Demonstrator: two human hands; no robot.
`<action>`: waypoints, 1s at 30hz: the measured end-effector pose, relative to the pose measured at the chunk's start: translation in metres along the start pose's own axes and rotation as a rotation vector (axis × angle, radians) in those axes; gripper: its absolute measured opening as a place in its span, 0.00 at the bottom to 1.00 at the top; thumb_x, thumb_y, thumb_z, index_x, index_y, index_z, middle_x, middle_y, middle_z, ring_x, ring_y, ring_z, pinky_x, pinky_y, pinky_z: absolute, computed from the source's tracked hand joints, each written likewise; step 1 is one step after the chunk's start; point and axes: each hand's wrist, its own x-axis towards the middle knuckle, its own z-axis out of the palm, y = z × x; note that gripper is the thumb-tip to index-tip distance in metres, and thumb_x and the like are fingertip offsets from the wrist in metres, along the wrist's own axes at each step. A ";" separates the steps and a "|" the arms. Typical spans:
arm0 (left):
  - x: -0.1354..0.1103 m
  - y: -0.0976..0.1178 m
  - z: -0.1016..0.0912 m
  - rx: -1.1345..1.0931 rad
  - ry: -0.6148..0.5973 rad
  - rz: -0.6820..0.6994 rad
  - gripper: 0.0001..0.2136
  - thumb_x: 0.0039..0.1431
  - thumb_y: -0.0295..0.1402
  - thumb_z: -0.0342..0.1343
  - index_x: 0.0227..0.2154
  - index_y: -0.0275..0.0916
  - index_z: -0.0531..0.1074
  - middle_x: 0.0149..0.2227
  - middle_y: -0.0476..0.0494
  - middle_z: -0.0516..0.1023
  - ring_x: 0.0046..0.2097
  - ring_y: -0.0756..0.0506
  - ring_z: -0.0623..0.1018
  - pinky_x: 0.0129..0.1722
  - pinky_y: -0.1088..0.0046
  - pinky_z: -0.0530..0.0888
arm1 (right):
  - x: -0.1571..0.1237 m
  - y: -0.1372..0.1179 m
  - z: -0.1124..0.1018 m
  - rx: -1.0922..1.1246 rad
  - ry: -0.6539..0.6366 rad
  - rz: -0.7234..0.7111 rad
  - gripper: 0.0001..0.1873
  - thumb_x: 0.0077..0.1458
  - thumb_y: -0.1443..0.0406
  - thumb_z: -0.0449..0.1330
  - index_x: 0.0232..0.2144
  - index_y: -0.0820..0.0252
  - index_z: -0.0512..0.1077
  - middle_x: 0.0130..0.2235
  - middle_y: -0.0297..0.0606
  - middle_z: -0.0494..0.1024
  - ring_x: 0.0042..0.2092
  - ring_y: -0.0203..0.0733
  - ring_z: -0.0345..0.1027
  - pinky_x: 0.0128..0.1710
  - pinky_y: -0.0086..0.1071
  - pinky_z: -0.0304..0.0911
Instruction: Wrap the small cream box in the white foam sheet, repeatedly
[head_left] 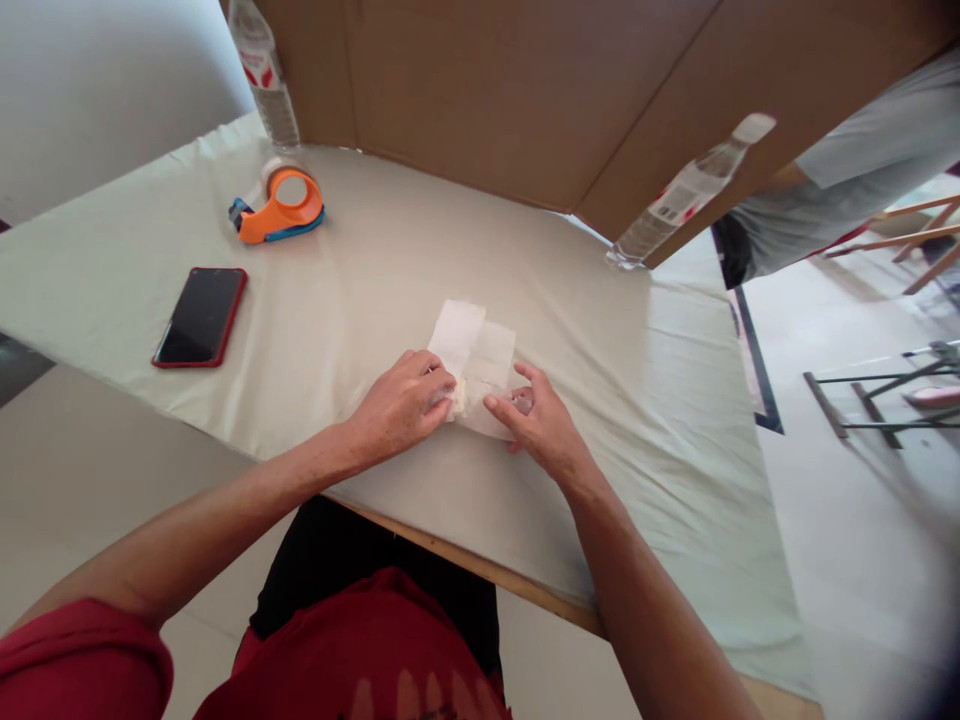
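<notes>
White paper pieces lie overlapping on the cloth-covered table between my hands. Nearest me, their lower part looks crumpled and partly see-through. My left hand is closed at the left edge of the paper, thumb and fingers pressed together around a small crumpled, translucent bit; I cannot make out exactly what it is. At the right edge, my right hand is half curled, with thumb and forefinger apart. A glossy clear bit shows among its fingers, too small to name.
An orange and blue tape dispenser and a red-cased phone lie to the left. Two plastic bottles, one left and one right, stand by a cardboard panel. Another person's grey clothing shows behind it.
</notes>
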 end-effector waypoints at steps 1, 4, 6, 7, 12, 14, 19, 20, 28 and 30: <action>-0.001 0.001 0.000 0.009 0.004 -0.001 0.06 0.61 0.26 0.55 0.38 0.37 0.76 0.44 0.38 0.76 0.47 0.40 0.75 0.47 0.63 0.74 | 0.001 0.000 0.002 0.033 -0.009 -0.007 0.45 0.50 0.48 0.66 0.65 0.59 0.59 0.41 0.45 0.79 0.26 0.42 0.72 0.19 0.35 0.68; -0.002 0.003 -0.001 0.023 -0.002 -0.010 0.06 0.61 0.27 0.55 0.38 0.38 0.75 0.43 0.38 0.76 0.47 0.41 0.75 0.46 0.63 0.74 | 0.000 0.002 0.001 0.031 0.046 -0.062 0.43 0.50 0.49 0.66 0.63 0.59 0.61 0.42 0.45 0.79 0.25 0.40 0.72 0.18 0.34 0.67; -0.001 0.002 -0.001 0.027 -0.009 -0.016 0.05 0.60 0.27 0.55 0.37 0.38 0.75 0.43 0.39 0.77 0.46 0.41 0.75 0.45 0.64 0.74 | -0.004 0.005 -0.004 -0.038 0.109 -0.051 0.41 0.50 0.49 0.66 0.62 0.58 0.63 0.44 0.44 0.78 0.25 0.39 0.71 0.19 0.34 0.68; -0.001 0.001 -0.001 0.029 -0.009 -0.013 0.05 0.60 0.27 0.56 0.37 0.39 0.75 0.43 0.39 0.77 0.46 0.41 0.75 0.45 0.65 0.74 | -0.007 0.006 -0.007 -0.054 0.121 -0.022 0.40 0.50 0.50 0.66 0.62 0.58 0.63 0.44 0.43 0.78 0.25 0.38 0.71 0.19 0.34 0.68; -0.001 -0.002 -0.002 0.034 0.019 0.043 0.06 0.62 0.28 0.55 0.37 0.38 0.76 0.45 0.38 0.76 0.46 0.41 0.75 0.44 0.65 0.74 | -0.019 0.007 -0.016 0.040 0.050 0.146 0.40 0.53 0.50 0.65 0.63 0.57 0.60 0.43 0.42 0.76 0.26 0.39 0.74 0.17 0.31 0.68; 0.000 -0.005 -0.001 0.024 0.028 0.064 0.06 0.62 0.28 0.55 0.37 0.38 0.76 0.45 0.38 0.76 0.45 0.41 0.75 0.44 0.65 0.74 | -0.017 0.003 -0.012 0.067 0.034 0.169 0.43 0.52 0.50 0.65 0.64 0.59 0.59 0.42 0.43 0.76 0.26 0.40 0.74 0.18 0.32 0.69; 0.002 -0.014 0.003 -0.043 0.049 0.129 0.07 0.61 0.29 0.55 0.40 0.38 0.77 0.45 0.37 0.76 0.45 0.42 0.76 0.44 0.65 0.75 | -0.003 -0.006 0.004 0.215 0.031 0.155 0.46 0.48 0.50 0.68 0.64 0.58 0.59 0.44 0.46 0.76 0.33 0.45 0.75 0.18 0.34 0.71; 0.002 -0.015 0.004 -0.056 0.059 0.136 0.07 0.60 0.29 0.55 0.40 0.38 0.77 0.44 0.37 0.76 0.45 0.42 0.76 0.44 0.66 0.75 | -0.001 -0.008 0.007 0.236 0.040 0.144 0.46 0.47 0.51 0.69 0.64 0.58 0.59 0.44 0.47 0.77 0.35 0.47 0.76 0.18 0.34 0.71; -0.002 -0.016 0.013 -0.078 0.179 0.147 0.07 0.59 0.28 0.57 0.38 0.38 0.77 0.46 0.37 0.75 0.42 0.44 0.75 0.43 0.68 0.75 | 0.007 -0.006 0.028 0.183 0.109 -0.022 0.43 0.49 0.57 0.65 0.64 0.62 0.56 0.37 0.41 0.81 0.33 0.46 0.75 0.33 0.39 0.72; -0.002 -0.017 0.014 -0.073 0.193 0.156 0.06 0.58 0.28 0.57 0.38 0.38 0.77 0.46 0.38 0.75 0.42 0.45 0.75 0.43 0.69 0.75 | 0.007 -0.006 0.033 0.095 0.151 -0.064 0.42 0.49 0.58 0.63 0.65 0.62 0.56 0.35 0.38 0.80 0.31 0.44 0.72 0.33 0.38 0.70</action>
